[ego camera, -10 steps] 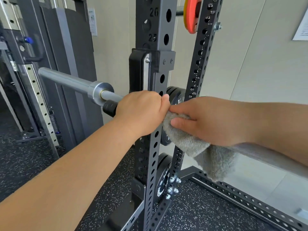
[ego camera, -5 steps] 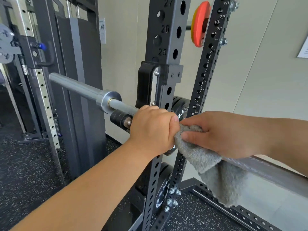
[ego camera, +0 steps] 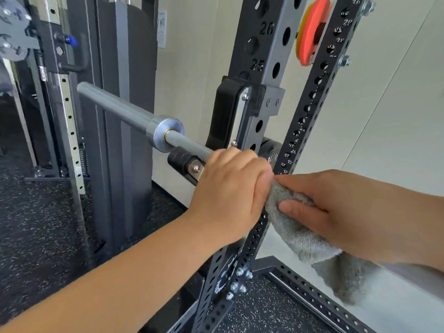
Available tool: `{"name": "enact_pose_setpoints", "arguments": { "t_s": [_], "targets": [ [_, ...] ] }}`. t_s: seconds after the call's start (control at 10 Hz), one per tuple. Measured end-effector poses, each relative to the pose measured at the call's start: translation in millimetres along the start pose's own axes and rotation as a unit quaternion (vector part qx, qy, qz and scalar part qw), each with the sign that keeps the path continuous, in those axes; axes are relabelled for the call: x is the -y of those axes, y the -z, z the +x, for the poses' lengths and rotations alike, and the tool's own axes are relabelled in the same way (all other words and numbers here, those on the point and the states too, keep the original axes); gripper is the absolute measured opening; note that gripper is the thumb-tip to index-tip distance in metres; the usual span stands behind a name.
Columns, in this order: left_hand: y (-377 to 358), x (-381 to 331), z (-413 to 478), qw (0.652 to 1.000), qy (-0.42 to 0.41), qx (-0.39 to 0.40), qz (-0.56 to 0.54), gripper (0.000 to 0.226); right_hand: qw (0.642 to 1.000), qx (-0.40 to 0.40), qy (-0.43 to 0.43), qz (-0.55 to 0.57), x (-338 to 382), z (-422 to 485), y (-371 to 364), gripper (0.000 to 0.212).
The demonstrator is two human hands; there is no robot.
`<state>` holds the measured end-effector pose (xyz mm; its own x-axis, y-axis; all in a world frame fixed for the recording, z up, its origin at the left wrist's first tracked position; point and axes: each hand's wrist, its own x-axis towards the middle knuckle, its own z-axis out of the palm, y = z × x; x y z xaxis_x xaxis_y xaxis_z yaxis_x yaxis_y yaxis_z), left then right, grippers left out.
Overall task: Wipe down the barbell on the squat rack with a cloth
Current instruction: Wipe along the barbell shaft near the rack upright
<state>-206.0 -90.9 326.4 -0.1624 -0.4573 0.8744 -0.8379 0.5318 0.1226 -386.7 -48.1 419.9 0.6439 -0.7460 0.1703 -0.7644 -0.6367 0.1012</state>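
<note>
A gym corner with a black speckled rubber floor (ego camera: 36,224) and a pale wall (ego camera: 384,116) fills the view. At nine o'clock stands a dark cable machine (ego camera: 120,92) with a strip of holes down its frame. The squat rack (ego camera: 266,56) rises through the middle as one thick black upright with numbered holes. Just on its three o'clock side is a thinner perforated post (ego camera: 319,92) that leans toward one o'clock. An orange plate (ego camera: 310,32) hangs between them at twelve o'clock, and black plates (ego camera: 271,152) show behind the upright near the centre. Bolts (ego camera: 237,280) sit on the posts low down at six o'clock.

The barbell (ego camera: 187,143) lies in a black hook (ego camera: 223,111) fixed to the thick upright. Its silver sleeve runs out toward ten o'clock. Its shaft passes from the collar down toward four o'clock, under both hands. A short grey stretch of it shows again below the right forearm at the four o'clock edge.

The left hand (ego camera: 230,191) is closed in a fist round the shaft, knuckles up, just past the hook. The right hand (ego camera: 336,212) sits just beside it on the three o'clock side. Its fingers are curled over a grey fluffy cloth (ego camera: 300,236) wrapped over the shaft, and its thumb presses along the cloth's near face. The loose end of the cloth hangs toward five o'clock, below the bar.
</note>
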Motion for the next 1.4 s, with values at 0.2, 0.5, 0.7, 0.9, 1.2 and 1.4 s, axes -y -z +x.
{"name": "enact_pose_setpoints", "arguments": {
  "t_s": [0.2,0.5,0.7,0.9,1.2,1.4],
  "targets": [
    [-18.8,6.2,-2.7,0.995,-0.015,-0.093,-0.020,0.040,0.970,-0.092,0.009,-0.227,16.7,1.9,-22.8,0.058],
    [2.9,7.5,26.9,0.997,-0.046,0.024,0.052,0.039,0.817,0.059,0.087,-0.567,3.2,3.6,1.7,0.047],
    [10.8,4.6,33.9,0.992,-0.011,0.098,0.084,0.046,0.865,0.109,0.068,-0.486,22.4,-0.9,3.5,0.022],
    [3.9,10.0,8.1,1.000,-0.023,0.018,-0.008,0.040,0.997,-0.011,-0.047,0.062,11.8,-4.7,14.5,0.036],
    [-18.1,13.4,1.6,0.995,-0.025,-0.093,-0.008,0.037,0.995,0.033,-0.015,-0.093,25.7,5.0,9.1,0.017],
    [0.4,10.3,24.9,0.998,-0.047,0.012,0.033,0.039,0.982,0.079,-0.074,-0.154,23.7,-2.4,1.7,0.037]
  ]
}}
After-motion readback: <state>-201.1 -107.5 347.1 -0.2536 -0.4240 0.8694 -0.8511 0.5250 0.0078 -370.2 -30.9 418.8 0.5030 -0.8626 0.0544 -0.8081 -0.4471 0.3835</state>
